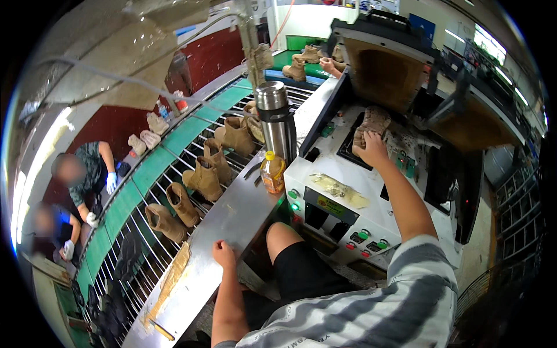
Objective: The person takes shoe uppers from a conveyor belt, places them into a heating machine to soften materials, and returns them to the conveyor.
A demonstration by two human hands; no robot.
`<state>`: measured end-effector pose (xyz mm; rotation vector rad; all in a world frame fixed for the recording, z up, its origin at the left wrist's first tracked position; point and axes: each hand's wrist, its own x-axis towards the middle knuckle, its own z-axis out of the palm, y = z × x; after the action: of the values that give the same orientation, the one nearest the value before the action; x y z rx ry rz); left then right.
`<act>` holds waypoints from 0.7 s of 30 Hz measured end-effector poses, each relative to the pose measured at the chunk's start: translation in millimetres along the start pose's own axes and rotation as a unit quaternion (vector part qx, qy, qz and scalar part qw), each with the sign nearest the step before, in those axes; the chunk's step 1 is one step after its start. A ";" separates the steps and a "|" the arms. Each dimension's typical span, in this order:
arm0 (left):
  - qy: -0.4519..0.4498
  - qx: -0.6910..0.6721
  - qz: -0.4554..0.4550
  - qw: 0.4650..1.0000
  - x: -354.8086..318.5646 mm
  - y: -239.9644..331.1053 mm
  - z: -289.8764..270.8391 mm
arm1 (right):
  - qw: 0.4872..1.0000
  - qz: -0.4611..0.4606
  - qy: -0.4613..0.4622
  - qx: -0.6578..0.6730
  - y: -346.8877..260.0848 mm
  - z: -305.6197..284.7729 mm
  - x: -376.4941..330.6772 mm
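My right hand (371, 148) reaches into the open pressing machine (342, 180), its fingers closed round the near end of a tan boot (376, 120). The boot lies with its patterned sole turned up, partly hidden by my hand. My left hand (223, 254) hovers at the edge of the metal ledge (200, 264), fingers curled in and nothing visible in them. Several tan boots (203, 177) stand in pairs on the roller rack just beyond that hand.
A steel thermos (275, 124) and a yellow-capped bottle (272, 173) stand on the ledge by the machine. Its raised lid (383, 69) rises behind my right hand. Dark shoes (110, 307) lie on the lower rack. Two gloved co-workers (87, 174) are across the green belt (139, 177); another person's hand (331, 68) is near far boots.
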<state>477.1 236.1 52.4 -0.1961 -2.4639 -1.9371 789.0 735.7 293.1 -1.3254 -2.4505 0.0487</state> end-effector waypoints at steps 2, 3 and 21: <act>-0.018 0.025 0.041 0.999 -7.3 -5.6 27.5 | 0.989 -0.084 0.077 0.091 17.5 -17.1 -45.0; -0.056 0.041 0.072 0.995 -16.0 -9.3 45.6 | 0.988 -0.063 0.111 0.083 33.4 -27.7 -69.3; -0.361 -0.296 -0.283 0.837 -89.9 73.4 110.7 | 0.879 0.473 -0.069 0.009 261.8 -129.7 -102.1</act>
<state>581.9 351.5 90.0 -0.2498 -2.3142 -3.4170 1092.3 781.6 333.9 -2.4291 -1.6378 0.4123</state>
